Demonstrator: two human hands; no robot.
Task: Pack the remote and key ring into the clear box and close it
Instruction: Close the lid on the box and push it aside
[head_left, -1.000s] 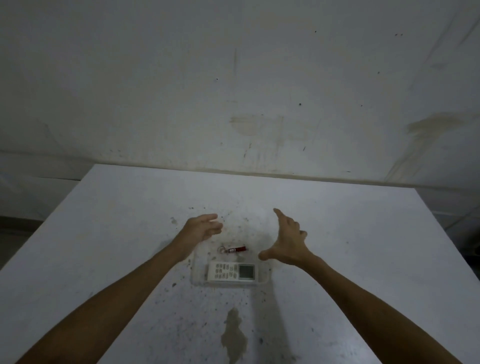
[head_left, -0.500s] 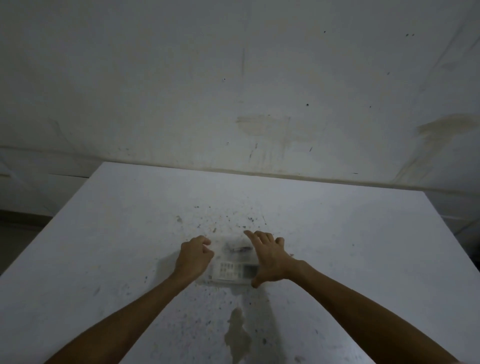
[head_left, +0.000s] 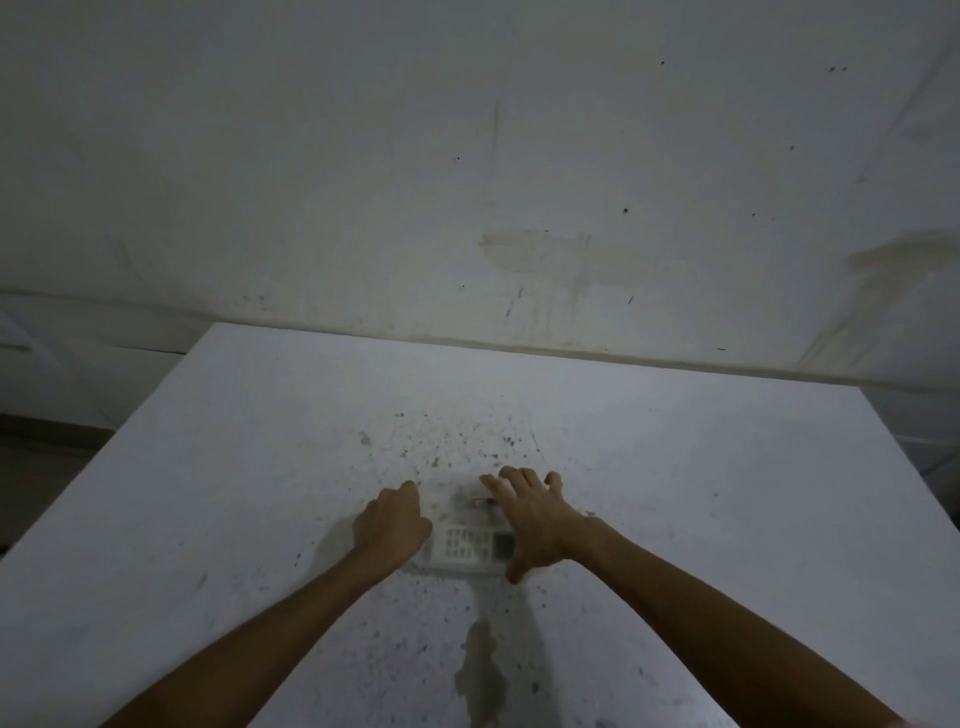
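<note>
Two hands on clear box (head_left: 457, 519), left hand (head_left: 392, 525) clenched at its side, right hand (head_left: 530, 519) spread flat on top

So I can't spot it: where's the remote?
Head view, table centre: the remote lies inside the clear box, between the left hand and right hand.

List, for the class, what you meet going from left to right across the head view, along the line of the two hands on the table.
Bare table → left hand → remote seen through the clear box → right hand → bare table again.
</note>
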